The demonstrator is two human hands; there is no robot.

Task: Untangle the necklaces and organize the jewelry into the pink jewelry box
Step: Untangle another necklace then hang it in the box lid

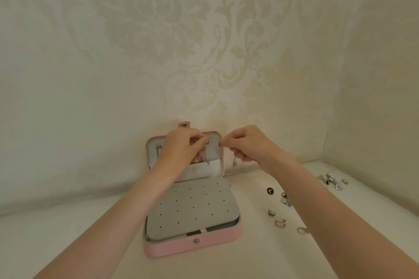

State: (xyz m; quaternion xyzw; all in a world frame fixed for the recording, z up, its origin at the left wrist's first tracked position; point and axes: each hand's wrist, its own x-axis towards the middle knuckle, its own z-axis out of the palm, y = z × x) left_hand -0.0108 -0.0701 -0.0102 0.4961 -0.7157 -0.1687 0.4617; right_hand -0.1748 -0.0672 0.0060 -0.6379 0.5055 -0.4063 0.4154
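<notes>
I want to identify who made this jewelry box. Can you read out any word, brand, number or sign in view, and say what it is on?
None can be read.
Pink jewelry box: no lettering shows on its shell, snap or grey panel.
Round black piece on the table: a pale mark, too small to read.

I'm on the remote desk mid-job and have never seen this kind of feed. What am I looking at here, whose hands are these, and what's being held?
There is no machine: one wide-angle camera on a person's head looks down at their bare hands. On the white surface stands an open pink jewelry box, its lid upright against the patterned wall, a grey panel with holes covering its base. The left hand and right hand are raised in front of the lid, each pinching what seems to be a thin necklace chain; its end dangles under the right hand. Loose rings and earrings lie scattered to the right.
</notes>
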